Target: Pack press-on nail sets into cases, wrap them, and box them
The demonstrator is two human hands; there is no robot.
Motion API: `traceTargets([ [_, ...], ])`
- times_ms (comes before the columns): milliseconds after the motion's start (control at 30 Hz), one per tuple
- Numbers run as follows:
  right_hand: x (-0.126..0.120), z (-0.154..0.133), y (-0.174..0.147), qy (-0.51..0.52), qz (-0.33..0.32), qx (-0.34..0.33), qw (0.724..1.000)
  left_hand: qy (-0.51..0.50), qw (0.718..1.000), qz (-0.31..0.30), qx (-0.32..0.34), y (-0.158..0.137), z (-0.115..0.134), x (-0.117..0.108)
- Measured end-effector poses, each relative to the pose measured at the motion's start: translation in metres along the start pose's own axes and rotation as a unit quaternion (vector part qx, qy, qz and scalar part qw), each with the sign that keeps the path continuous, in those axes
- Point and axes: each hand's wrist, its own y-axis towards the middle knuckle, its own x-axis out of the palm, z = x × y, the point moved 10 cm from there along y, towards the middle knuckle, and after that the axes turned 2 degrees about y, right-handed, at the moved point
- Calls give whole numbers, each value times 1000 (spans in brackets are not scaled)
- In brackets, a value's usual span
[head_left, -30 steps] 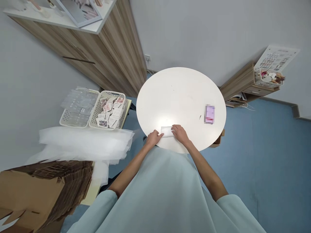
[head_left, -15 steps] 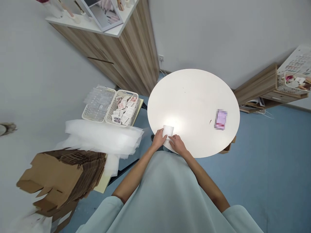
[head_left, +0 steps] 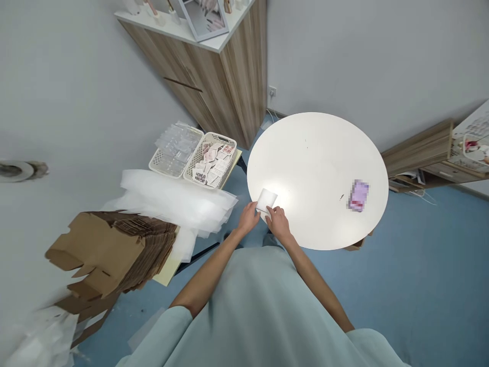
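Observation:
A small white rectangular piece, which looks like a folded sheet or packet, is at the near left edge of the round white table. My left hand grips its left side, fingers closed at the lower left corner. On its lower right edge, my right hand pinches with thumb and fingers. Exactly what the white piece is cannot be made out. Farther right on the tabletop lies a purple item, blurred by pixelation and apart from both hands.
Left of the table, a side stand holds a basket of small printed cards, a basket of clear plastic pieces, white foam sheets and stacked flat cardboard boxes. A wooden cabinet stands behind; a shelf unit is at right.
The camera view has shifted, so the surroundings sit farther right. The white piece is slightly more tilted between my hands; both hands remain on it.

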Motion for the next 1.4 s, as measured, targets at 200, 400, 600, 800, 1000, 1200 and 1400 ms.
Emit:
traceTargets([
  [200, -22, -54, -22, 17, 89, -12, 996, -11, 997, 22, 75, -44, -7, -44],
  [400, -12, -159, -44, 29, 126, -98, 987, -36, 988, 109, 103, -123, -65, -150],
  [600, 39, -271, -63, 5, 80, -167, 983, -11, 978, 209, 11, -221, -185, -256],
  [800, 96, -364, -66, -37, -1, -224, 974, 30, 971, 192, -140, -287, -308, -285],
  [1000, 130, -417, -71, -89, -56, -274, 956, 31, 969, 189, -157, -302, -338, -275],
  [1200, 168, -450, -79, -110, -107, -324, 934, 56, 968, 197, -146, -300, -327, -280],
  [1400, 219, -469, -76, -198, -160, -347, 903, 98, 965, 192, -146, -294, -323, -278],
])
